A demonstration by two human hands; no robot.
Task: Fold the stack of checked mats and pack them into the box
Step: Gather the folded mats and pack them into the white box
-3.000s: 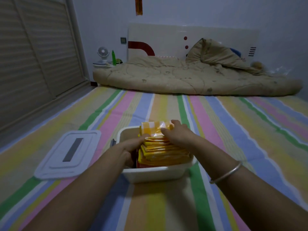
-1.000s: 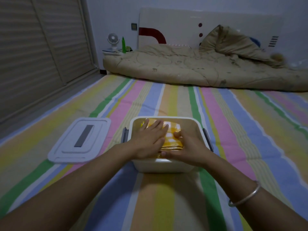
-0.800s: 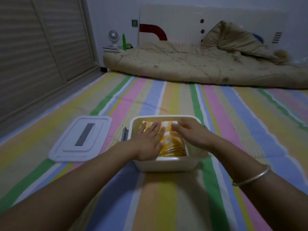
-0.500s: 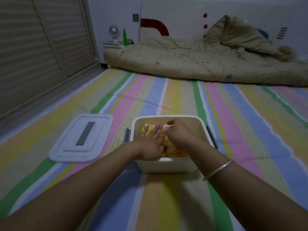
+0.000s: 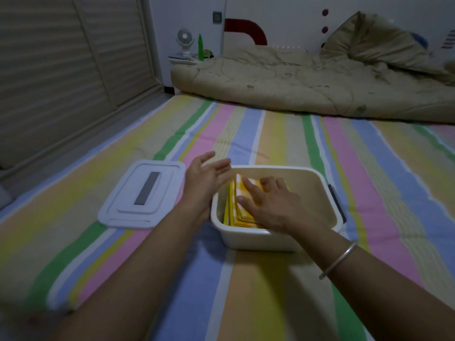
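A white plastic box (image 5: 317, 183) sits on the striped sheet in front of me. Folded yellow-and-white checked mats (image 5: 237, 205) lie stacked inside it, toward its left side. My right hand (image 5: 268, 203) rests flat on top of the stack, fingers spread and pressing down. My left hand (image 5: 205, 179) hovers outside the box at its left rim, fingers straight and holding nothing. It is between the box and the lid.
The box's white lid (image 5: 145, 193) with a grey strip lies flat to the left. A rumpled beige quilt (image 5: 307, 80) spans the far end. A small fan (image 5: 184, 45) and green bottle (image 5: 201, 46) stand by the wall. Slatted doors (image 5: 61, 62) run along the left.
My left hand has lifted off the mats and come out of the box to its left side. My right hand has flattened on the stack. The view has shifted left.
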